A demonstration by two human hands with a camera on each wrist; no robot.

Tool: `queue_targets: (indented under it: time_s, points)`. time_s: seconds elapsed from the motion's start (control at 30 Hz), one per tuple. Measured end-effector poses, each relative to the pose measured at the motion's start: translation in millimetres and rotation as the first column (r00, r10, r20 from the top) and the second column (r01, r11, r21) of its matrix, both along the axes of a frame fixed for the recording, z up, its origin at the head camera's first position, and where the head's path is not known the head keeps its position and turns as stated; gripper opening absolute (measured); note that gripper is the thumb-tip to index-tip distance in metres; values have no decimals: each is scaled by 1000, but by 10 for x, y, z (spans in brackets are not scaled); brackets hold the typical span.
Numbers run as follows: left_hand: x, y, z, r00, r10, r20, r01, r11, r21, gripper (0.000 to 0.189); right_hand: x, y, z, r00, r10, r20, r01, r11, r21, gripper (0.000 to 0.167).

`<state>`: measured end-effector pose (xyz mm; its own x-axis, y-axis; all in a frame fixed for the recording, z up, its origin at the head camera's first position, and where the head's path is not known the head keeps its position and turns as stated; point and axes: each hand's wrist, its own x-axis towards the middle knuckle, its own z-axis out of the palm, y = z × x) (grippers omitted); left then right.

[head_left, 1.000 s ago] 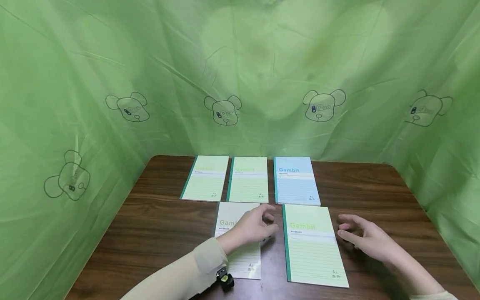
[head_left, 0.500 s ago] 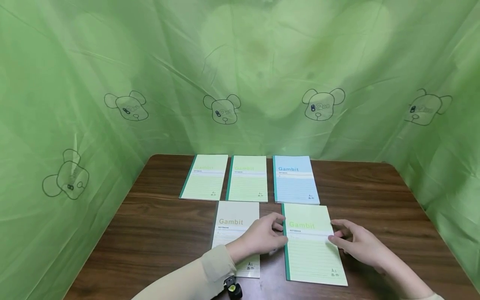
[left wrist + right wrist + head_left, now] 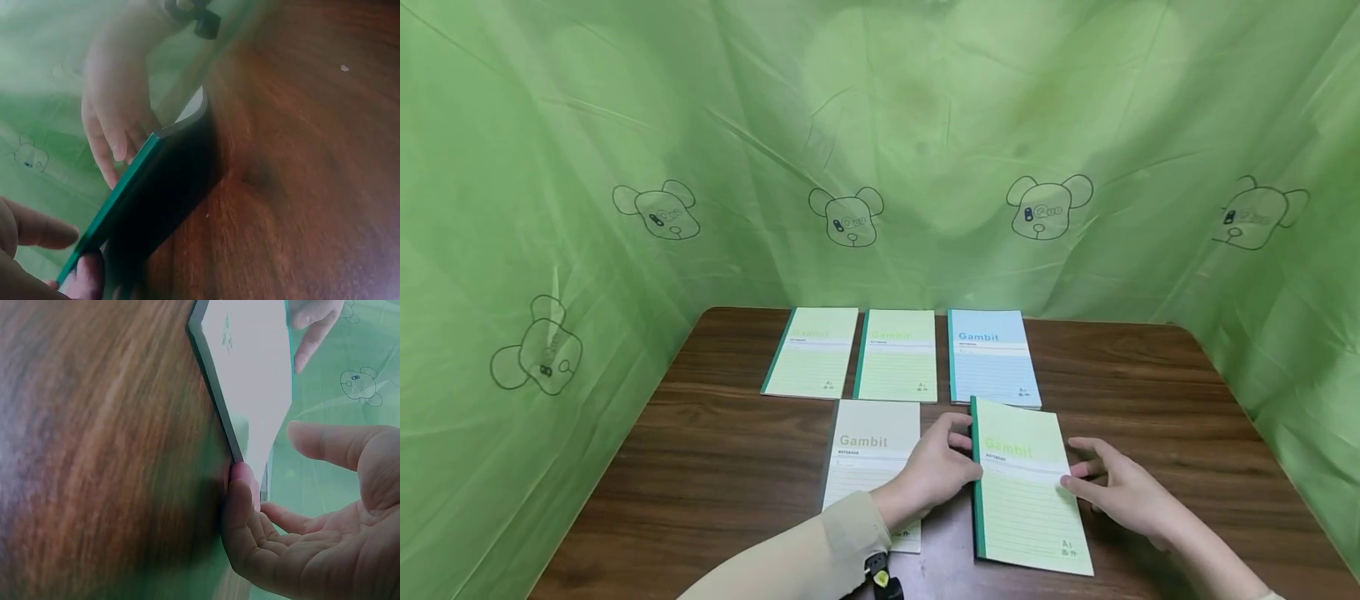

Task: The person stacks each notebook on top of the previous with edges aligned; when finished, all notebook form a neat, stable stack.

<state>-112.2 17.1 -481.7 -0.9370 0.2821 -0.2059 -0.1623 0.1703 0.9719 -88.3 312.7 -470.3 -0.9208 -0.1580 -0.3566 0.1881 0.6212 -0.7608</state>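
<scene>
In the head view, a light green notebook (image 3: 1026, 492) with a dark green spine lies between my two hands, its spine side raised off the table and its right side low. My left hand (image 3: 936, 467) pinches the spine; in the left wrist view the thumb and a finger (image 3: 87, 275) lie on either side of that edge. At the opposite edge is my right hand (image 3: 1120, 487). Its fingertips (image 3: 240, 478) touch the notebook's edge in the right wrist view, while the thumb stands apart from the fingers.
A grey-white notebook (image 3: 868, 442) lies partly under my left forearm. Two light green notebooks (image 3: 812, 354) and a blue notebook (image 3: 992, 367) form a row along the back of the wooden table (image 3: 700, 450). Green cloth (image 3: 925, 125) encloses the table's back and sides.
My left hand has moved right onto the spine and raised that side of the light green notebook. My right hand has come in to its right edge.
</scene>
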Motion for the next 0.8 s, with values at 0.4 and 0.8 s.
queue_targets:
  time_s: [0.4,0.8]
  points:
    - [-73,8,-47,998,38,-41,-36,998,45,85,-28,5,-51,998,6,-68,-15,991,-130,87]
    - [-288,-96,-108,994,89,58,-95,990,108,63,-43,-35,-64,987,-7,-158,-20,986,-166,75]
